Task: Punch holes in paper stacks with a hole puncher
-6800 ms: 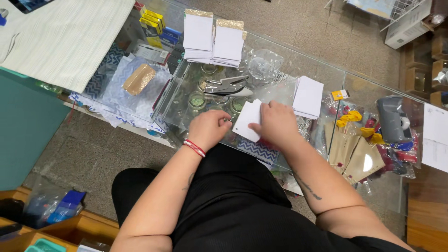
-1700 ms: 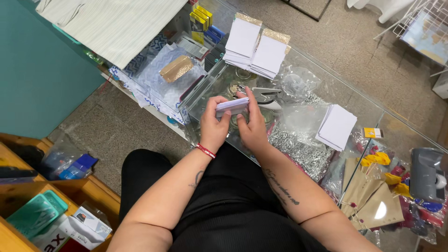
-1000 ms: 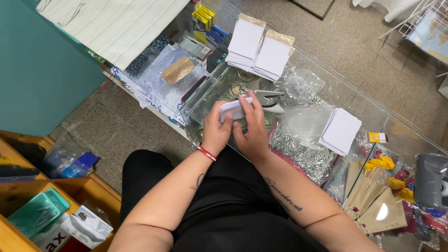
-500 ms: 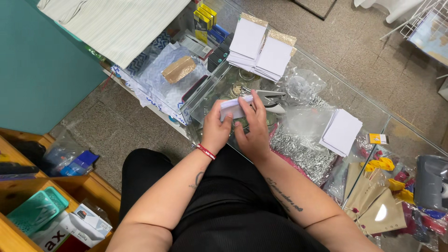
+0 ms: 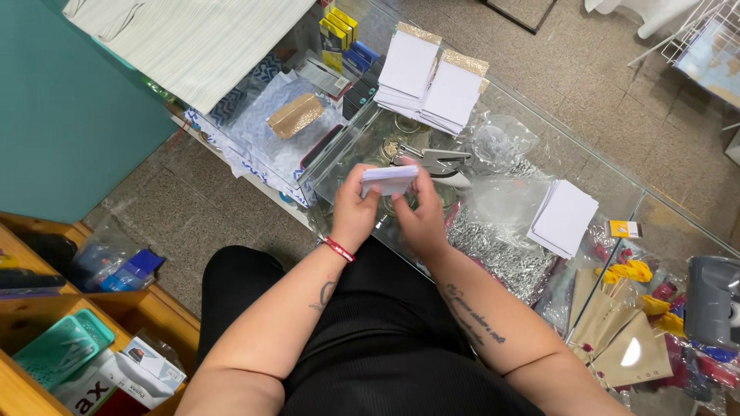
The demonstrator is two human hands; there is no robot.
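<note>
Both hands are up over the near edge of the clear glass counter (image 5: 663, 208), the left hand (image 5: 356, 214) with a red wrist band and the right hand (image 5: 420, 219) pinching a small stack of white cards (image 5: 389, 180) between them, fingers closed on its ends. Just past the stack, at 1 o'clock, lies a grey metal stapler (image 5: 435, 160). Farther out at 12 o'clock sit 2 piles of white cards with gold glitter tops (image 5: 432, 81), and at 3 o'clock a loose pile of plain white cards (image 5: 564, 218).

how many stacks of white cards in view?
4: two gold-edged stacks at the counter's far side, one loose stack right, one small stack between both hands. Others may be hidden.
</note>
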